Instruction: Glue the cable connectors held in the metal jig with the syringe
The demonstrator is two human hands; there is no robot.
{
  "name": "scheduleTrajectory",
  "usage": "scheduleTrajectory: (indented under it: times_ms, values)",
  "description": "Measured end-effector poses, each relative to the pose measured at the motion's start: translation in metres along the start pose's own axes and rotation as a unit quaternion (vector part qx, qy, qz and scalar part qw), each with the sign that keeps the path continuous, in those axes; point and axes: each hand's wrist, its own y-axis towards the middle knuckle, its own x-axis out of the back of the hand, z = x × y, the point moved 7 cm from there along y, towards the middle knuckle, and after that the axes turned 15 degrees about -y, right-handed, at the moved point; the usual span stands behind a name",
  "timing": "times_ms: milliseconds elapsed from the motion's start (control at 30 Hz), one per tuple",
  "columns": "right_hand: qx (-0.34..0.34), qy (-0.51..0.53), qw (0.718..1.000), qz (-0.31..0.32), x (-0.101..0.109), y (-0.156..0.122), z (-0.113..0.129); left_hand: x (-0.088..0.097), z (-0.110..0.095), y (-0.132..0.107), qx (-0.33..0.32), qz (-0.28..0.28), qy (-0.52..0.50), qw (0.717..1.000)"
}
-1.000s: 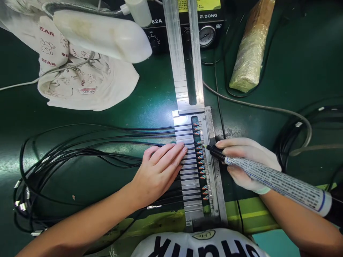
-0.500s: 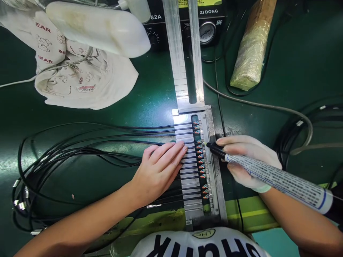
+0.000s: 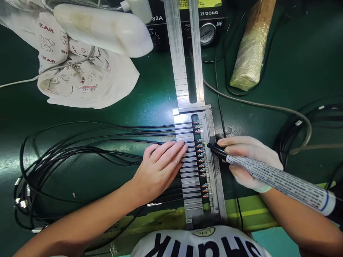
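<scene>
My bare left hand (image 3: pixel 158 169) lies with fingers stretched out over several black cables (image 3: pixel 128 127) on a slotted metal fixture (image 3: pixel 193 208). The cables run side by side across it, and small orange-and-metal ends (image 3: pixel 202 165) line its right side. Some cable lengths are hidden under the fingers. My gloved right hand (image 3: pixel 253 150) grips a thick pen-like tool (image 3: pixel 278 182) with a white printed label and black tip. This tip is at the fixture's right side, close to the cable ends; whether it touches cannot be told.
Behind the fixture stands a black machine (image 3: pixel 207 34) with a gauge. A printed white cloth (image 3: pixel 107 85) lies at back left under a white lamp-like cover (image 3: pixel 107 30). A wrapped block (image 3: pixel 249 60) is at back right. Coiled cables (image 3: pixel 34 182) lie left; more coils (image 3: pixel 284 142) lie right.
The view has shifted very slightly. Both hands, the pen-like tool and the cables keep nearly the same places on the fixture.
</scene>
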Motion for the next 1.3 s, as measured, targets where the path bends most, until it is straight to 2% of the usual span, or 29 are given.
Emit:
scheduleTrajectory:
  times_ms: [133, 467, 767, 933, 1033, 1300]
  values:
    - [-0.005, -0.005, 1.000, 0.016, -0.001, -0.003, -0.003, 0.000, 0.000, 0.000, -0.001, 0.001, -0.001, 1.000]
    - [-0.013, -0.010, 1.000, -0.004, -0.001, 0.000, -0.001, -0.001, 0.000, 0.000, 0.003, 0.002, 0.001, 1.000]
    - [0.060, -0.019, 0.997, -0.046, 0.009, -0.004, 0.008, 0.001, 0.000, 0.001, 0.001, 0.000, 0.001, 1.000]
    - [0.008, -0.016, 1.000, -0.009, 0.002, -0.004, 0.004, 0.000, 0.000, 0.000, 0.001, 0.003, 0.001, 1.000]
    - [0.007, -0.012, 1.000, 0.008, -0.001, -0.004, 0.004, 0.000, 0.000, 0.000, 0.001, 0.004, 0.001, 1.000]
    - [-0.010, -0.018, 1.000, 0.002, -0.001, -0.001, 0.002, 0.000, 0.000, 0.001, 0.003, 0.006, 0.001, 1.000]
